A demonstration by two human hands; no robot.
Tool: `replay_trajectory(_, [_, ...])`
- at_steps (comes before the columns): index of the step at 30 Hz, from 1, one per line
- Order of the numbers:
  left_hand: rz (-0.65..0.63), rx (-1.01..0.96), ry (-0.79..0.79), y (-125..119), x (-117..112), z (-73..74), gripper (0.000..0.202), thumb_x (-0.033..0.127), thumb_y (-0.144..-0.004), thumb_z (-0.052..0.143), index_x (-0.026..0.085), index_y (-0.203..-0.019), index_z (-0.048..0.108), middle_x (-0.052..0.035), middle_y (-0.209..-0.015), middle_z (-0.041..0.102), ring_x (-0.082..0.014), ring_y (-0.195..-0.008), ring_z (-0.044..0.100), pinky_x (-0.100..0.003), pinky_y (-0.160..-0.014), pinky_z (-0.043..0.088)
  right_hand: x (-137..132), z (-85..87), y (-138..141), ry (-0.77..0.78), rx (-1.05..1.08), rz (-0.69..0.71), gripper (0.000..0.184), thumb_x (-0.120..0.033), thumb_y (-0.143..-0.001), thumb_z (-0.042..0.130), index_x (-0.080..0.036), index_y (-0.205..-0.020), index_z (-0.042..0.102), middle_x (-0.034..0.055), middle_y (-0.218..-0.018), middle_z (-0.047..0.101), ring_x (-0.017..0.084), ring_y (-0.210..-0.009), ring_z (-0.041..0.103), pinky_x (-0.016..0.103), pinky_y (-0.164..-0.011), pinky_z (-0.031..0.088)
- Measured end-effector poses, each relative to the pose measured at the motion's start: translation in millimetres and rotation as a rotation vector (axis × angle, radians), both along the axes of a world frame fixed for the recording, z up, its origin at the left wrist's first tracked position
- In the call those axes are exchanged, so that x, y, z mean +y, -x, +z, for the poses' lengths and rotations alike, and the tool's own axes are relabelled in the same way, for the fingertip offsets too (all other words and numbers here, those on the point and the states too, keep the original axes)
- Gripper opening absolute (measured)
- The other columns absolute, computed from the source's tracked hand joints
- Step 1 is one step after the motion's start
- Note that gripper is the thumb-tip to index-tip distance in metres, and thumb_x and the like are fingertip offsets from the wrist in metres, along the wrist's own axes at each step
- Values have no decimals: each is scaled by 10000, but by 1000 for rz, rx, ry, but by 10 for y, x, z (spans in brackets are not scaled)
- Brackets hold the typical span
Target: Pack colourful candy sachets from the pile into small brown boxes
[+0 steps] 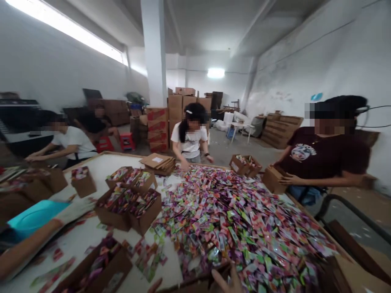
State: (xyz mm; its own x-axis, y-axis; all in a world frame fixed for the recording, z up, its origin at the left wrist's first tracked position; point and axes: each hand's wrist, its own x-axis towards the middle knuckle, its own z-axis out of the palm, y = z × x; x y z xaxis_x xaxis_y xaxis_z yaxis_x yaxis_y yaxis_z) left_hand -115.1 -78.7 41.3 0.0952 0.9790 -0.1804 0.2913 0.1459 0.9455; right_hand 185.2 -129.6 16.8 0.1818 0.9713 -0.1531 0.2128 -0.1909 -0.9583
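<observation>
At the bottom edge, a brown cardboard box (186, 288) is partly in view, cut off by the frame. My right hand (229, 280) grips the box's right end, its fingers over the wall. Of my left hand (155, 286), only a fingertip shows beside the box's left end; its other fingers are out of frame. Just beyond lies a wide heap of small, shiny sachets (226, 207) in purple, pink and green. To the left stands another cardboard box (114, 274) with sachets in it.
A co-worker's gloved hand (77, 208) reaches in from the left near a turquoise basin (38, 215). Filled boxes (143, 221) stand left of the heap. One person (191, 138) works opposite; another person (330, 154) holds a box (273, 180) at right. Flattened cardboard (157, 160) lies behind.
</observation>
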Motion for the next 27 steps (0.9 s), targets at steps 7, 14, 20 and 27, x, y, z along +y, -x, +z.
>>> replay_trajectory(7, [-158, -14, -99, -9, -608, -454, 969, 511, -739, 697, 222, -1541, 234, -133, -1607, 243, -328, -1483, 214, -514, -1185, 280, -370, -46, 370, 145, 111, 167, 859, -468, -437, 868, -213, -1202, 573, 120, -1282, 631, 335, -1226, 558, 493, -1091, 408])
replay_trajectory(14, [-568, 339, -421, 380, -806, -522, 502, 541, -817, 643, 325, -1270, 638, -60, -1521, 436, -362, -1506, 26, -637, -1168, 171, -444, 40, 266, 174, -8, 144, 638, -554, -611, 781, -204, -1112, 599, 102, -1146, 652, 305, -1134, 575, 507, -1022, 437])
replay_trajectory(20, [-475, 0, -147, 396, -782, -623, 610, 658, -778, 603, 239, -1216, 670, -138, -1446, 513, -356, -1435, 317, -538, -1142, 331, -420, 131, 110, 337, 407, 460, 563, -462, -736, 713, -271, -1233, 531, 57, -1182, 604, 246, -1103, 571, 383, -806, 535])
replay_trajectory(27, [87, 24, -100, 67, -710, -518, 664, 404, -751, 692, 182, -1323, 438, -160, -1330, 498, -285, -1249, 518, -438, -1011, 475, -258, -307, 530, 81, -352, 117, 436, -273, -507, 858, -197, -856, 609, 15, -906, 617, 244, -930, 549, 403, -856, 469])
